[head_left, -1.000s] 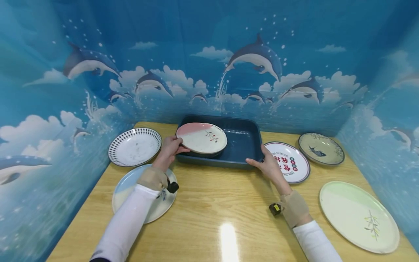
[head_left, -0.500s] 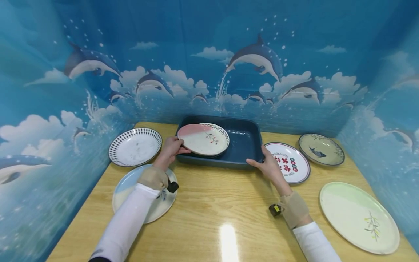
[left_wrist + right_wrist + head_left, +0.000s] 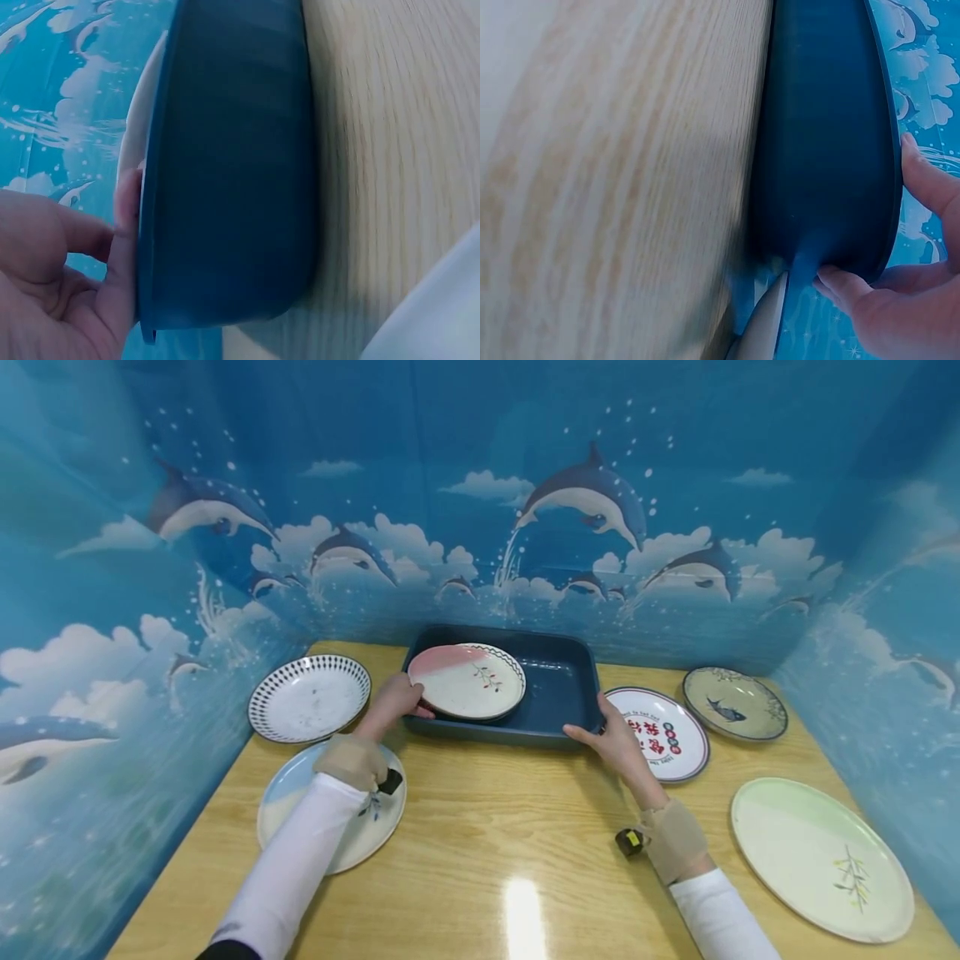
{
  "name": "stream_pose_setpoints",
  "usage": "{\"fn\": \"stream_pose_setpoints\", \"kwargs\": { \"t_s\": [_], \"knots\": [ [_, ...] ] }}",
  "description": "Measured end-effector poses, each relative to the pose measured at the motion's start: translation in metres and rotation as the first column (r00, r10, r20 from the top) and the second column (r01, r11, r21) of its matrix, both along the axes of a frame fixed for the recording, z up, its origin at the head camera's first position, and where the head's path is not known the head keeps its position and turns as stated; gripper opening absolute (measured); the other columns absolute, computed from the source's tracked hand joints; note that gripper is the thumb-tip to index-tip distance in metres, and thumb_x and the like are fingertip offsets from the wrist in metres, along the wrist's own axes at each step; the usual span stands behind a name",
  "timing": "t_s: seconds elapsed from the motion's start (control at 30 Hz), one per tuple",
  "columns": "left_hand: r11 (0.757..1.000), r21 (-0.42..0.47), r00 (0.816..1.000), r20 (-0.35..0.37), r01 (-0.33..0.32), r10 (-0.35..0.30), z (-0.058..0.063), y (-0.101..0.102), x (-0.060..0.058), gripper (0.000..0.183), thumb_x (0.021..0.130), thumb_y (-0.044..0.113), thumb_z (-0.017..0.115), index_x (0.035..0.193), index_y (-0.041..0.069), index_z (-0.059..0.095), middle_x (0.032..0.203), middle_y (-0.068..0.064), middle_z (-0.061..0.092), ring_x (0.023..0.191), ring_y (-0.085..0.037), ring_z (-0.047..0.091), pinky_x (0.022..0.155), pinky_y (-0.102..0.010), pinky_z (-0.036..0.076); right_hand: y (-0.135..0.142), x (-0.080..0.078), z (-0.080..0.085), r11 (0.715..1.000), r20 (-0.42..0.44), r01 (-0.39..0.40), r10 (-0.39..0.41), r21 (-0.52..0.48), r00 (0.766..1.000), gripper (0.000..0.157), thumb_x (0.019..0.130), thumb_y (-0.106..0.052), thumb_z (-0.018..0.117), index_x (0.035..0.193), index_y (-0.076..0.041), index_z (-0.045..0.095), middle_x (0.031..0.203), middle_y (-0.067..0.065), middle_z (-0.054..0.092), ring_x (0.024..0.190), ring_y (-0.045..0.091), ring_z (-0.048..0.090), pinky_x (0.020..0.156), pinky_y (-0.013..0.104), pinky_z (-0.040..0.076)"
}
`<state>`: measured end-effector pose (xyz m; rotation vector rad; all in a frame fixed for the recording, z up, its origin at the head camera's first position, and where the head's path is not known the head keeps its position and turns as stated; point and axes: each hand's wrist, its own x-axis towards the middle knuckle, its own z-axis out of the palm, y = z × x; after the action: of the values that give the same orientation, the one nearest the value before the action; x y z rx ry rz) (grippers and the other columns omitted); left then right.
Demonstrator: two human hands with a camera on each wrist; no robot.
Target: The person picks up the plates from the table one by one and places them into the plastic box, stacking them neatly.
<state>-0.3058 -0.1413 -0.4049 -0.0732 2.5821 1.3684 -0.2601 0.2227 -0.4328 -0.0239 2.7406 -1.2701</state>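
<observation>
A dark blue rectangular tub [image 3: 558,689] stands against the back curtain. Inside its left half, an oval pink-and-white plate [image 3: 465,689] with a red berry sprig rests over a plate with a zigzag rim [image 3: 512,662], mostly hidden. My left hand [image 3: 395,700] is at the tub's front left corner, beside the pink-and-white plate's edge. In the left wrist view its thumb touches the tub's rim; whether the fingers still pinch the plate is hidden. My right hand [image 3: 618,742] holds the tub's front right corner, thumb on the front and fingers around the side.
Left of the tub lies a black-patterned white plate [image 3: 309,697], with a blue-and-white plate [image 3: 300,810] under my left forearm. To the right are a white plate with red characters [image 3: 678,752], a beige fish plate [image 3: 735,702] and a large green-edged plate [image 3: 821,860].
The pink-and-white plate has settled slightly down and right in the tub, uncovering the zigzag rim beneath. My left fingers have shifted a little back from it. The right hand has stayed put.
</observation>
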Motion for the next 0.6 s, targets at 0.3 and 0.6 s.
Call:
{"fn": "stream_pose_setpoints", "kwargs": {
  "t_s": [0.3,0.6],
  "knots": [
    [0.954,-0.298,0.996,-0.062,0.037,-0.058,0.0,0.002,-0.006,0.034,0.096,0.004,0.042,0.086,-0.002,0.074,0.067,-0.005,0.073,0.077,-0.024,0.074,0.083,-0.038,0.055,0.001,-0.003,-0.001,1.0,0.006,0.0,0.0,0.0,1.0,0.1,0.096,-0.037,0.071,0.161,0.001,0.004,0.167,0.024,0.006,0.153,0.043,0.009,0.123,0.056,0.016],
    [0.943,-0.332,0.996,-0.084,0.007,-0.037,-0.004,0.008,-0.012,0.027,0.094,0.003,0.048,0.084,-0.003,0.072,0.067,-0.006,0.074,0.072,-0.022,0.075,0.081,-0.038,0.056,0.004,-0.004,-0.001,1.0,-0.02,-0.001,0.001,-0.003,1.0,0.102,0.094,-0.038,0.073,0.16,0.003,0.007,0.166,0.025,0.009,0.153,0.042,0.012,0.123,0.056,0.018]
  ]
}}
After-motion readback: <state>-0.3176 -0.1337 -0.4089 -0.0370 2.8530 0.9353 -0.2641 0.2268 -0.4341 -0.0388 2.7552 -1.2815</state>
